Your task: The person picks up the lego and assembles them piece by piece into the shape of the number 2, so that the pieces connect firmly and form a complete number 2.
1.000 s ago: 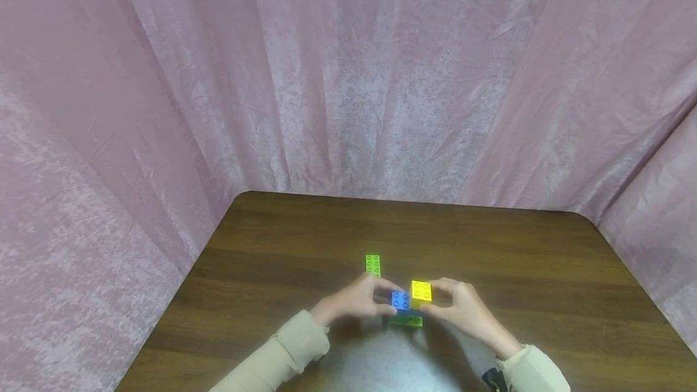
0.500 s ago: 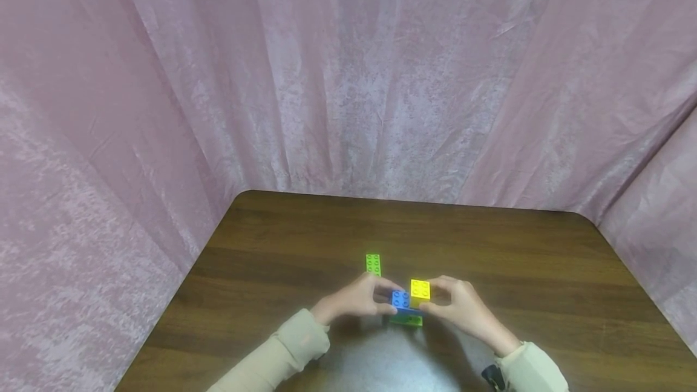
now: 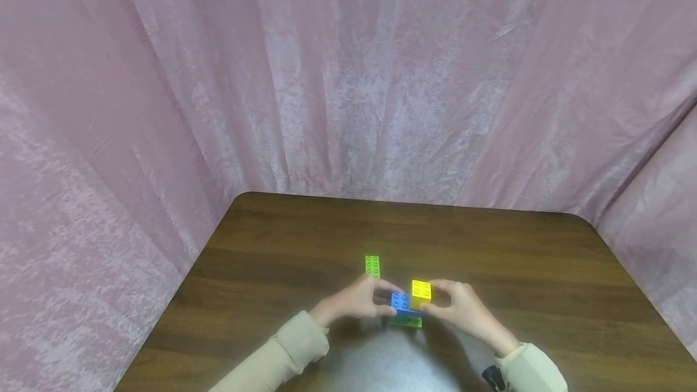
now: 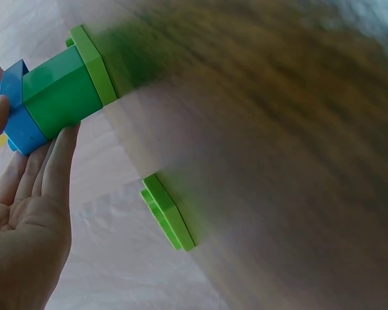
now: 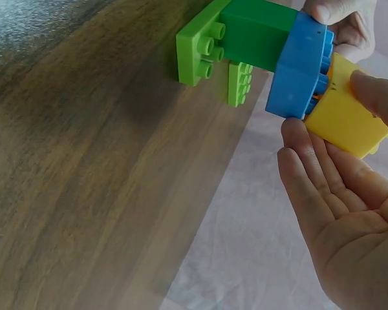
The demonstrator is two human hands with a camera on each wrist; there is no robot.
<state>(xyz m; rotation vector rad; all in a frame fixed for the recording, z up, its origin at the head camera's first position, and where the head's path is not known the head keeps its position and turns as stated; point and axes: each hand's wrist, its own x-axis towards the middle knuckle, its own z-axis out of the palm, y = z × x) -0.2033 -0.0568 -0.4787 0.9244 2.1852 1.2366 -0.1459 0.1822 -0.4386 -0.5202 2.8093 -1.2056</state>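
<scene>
My left hand [image 3: 356, 298] grips a blue toy building brick [image 3: 400, 300] between thumb and fingers. The blue brick sits across the top of a darker green brick [image 4: 63, 93], which stands on a lime green plate brick [image 5: 197, 51] on the table. In my right hand [image 3: 463, 307], thumb and fingertips pinch a square yellow brick [image 3: 421, 294]. The right wrist view shows the yellow brick over the right end of the blue one, slightly tilted, with blue studs visible between them. The left half of the blue brick's studs is uncovered.
A second lime green plate brick [image 3: 373, 265] lies on the wooden table [image 3: 490, 247] beyond my left hand, partly hidden by it in the head view. Pink curtains [image 3: 381, 77] hang behind the table and along its sides.
</scene>
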